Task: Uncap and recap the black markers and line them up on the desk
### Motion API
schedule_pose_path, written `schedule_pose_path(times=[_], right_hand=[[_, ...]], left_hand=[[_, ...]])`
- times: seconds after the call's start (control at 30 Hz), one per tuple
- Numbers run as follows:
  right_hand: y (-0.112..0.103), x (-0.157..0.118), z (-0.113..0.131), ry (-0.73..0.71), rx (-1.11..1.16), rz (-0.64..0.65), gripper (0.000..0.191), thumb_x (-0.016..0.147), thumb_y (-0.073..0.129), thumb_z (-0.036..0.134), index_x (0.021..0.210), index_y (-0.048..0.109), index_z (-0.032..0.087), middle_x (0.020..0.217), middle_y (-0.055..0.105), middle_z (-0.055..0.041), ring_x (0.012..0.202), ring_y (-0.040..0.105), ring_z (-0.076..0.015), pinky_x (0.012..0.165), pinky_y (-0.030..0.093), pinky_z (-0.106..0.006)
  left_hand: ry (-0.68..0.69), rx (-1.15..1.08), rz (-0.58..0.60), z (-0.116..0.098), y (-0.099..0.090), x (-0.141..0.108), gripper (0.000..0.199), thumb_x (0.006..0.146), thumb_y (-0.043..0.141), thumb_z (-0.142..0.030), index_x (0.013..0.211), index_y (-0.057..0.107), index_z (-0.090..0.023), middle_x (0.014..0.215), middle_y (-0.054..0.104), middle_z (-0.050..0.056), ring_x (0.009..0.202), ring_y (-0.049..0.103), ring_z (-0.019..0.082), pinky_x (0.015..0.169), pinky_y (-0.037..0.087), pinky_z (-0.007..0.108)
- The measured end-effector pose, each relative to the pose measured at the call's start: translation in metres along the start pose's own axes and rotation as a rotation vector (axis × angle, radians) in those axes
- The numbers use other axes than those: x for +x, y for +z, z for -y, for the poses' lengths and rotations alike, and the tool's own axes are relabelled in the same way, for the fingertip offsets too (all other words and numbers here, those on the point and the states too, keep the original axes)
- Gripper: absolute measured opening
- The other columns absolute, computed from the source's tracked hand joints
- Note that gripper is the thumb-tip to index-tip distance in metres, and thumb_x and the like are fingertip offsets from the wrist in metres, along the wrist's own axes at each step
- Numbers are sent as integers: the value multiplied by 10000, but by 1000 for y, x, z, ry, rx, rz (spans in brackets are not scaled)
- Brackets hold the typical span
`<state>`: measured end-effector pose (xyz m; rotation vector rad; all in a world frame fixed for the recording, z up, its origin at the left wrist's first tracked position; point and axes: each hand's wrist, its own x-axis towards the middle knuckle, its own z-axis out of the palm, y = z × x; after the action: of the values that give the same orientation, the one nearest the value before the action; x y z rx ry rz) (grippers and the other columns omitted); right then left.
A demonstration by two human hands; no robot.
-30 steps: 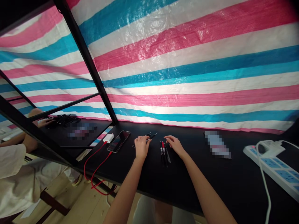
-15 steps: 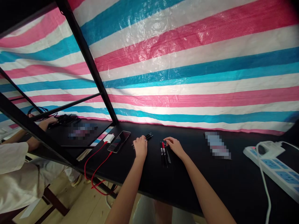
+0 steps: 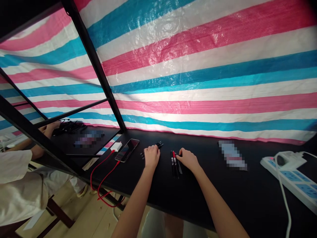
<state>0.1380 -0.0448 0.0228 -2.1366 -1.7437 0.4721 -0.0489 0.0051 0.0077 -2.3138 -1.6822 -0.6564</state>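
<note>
Several dark pens [image 3: 159,144] stick out from under my left hand [image 3: 152,156], whose fingers are curled over them on the black tabletop. To the right, a row of pens [image 3: 172,162], black ones and one with a red part, lies side by side, tips pointing away from or toward me, which I cannot tell. My right hand [image 3: 188,159] is at the right side of this row, thumb and fingers bent together near the upper end of the rightmost pen. Whether it grips that pen is too small to tell.
Left of my hands lie a phone [image 3: 127,150] and a white charger [image 3: 116,146] with red cables. A blurred packet [image 3: 232,155] and a white power strip [image 3: 292,178] are at the right. Beyond a black frame [image 3: 92,56], a person [image 3: 22,185] handles black cables.
My right hand's fingers have drawn in closer together beside the pen row. My left hand has shifted slightly right over its pens. The other person's hands have moved a little.
</note>
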Motion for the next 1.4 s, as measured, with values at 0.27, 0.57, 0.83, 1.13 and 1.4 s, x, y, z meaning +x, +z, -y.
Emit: schedule_pose_path(times=[0.27,0.57,0.83,1.13,1.4], right_hand=[[2,-4,7,-12,-71,4,127,732,500,279,792,539,174,881,586,-75,788,572,-205,593,342,-265],[11,-3,16,4,-141,-29,176,786,433,183,919,514,102,914,578,-139,851,590,-234,654,384,-276],[8,-4,14,6,-126,-34,162,795,419,169,905,524,113,890,584,-138,830,588,-217,643,381,-265],[6,11,-6,67,342,-73,254,793,432,378,745,598,191,715,629,-36,673,571,-160,569,363,-234],[11,26,-18,121,1364,-160,329,702,520,397,891,575,133,783,653,-75,488,524,-87,366,282,-164]], left_hand=[[290,-258,249,-16,-14,-9,340,817,414,-466,648,492,-182,623,530,-1,627,481,133,592,281,254],[197,-201,300,-27,-14,-10,317,745,479,-504,699,480,-190,746,550,10,771,492,167,638,295,265],[178,-289,345,-18,-10,-6,82,711,497,-270,698,482,-190,663,523,-11,691,490,144,595,301,249],[130,-474,191,-9,-7,-7,130,802,445,-282,781,520,-178,696,528,-5,680,493,127,640,377,244],[235,-426,64,-9,-9,-6,158,851,440,-273,948,544,-204,848,598,16,810,525,146,753,388,268]])
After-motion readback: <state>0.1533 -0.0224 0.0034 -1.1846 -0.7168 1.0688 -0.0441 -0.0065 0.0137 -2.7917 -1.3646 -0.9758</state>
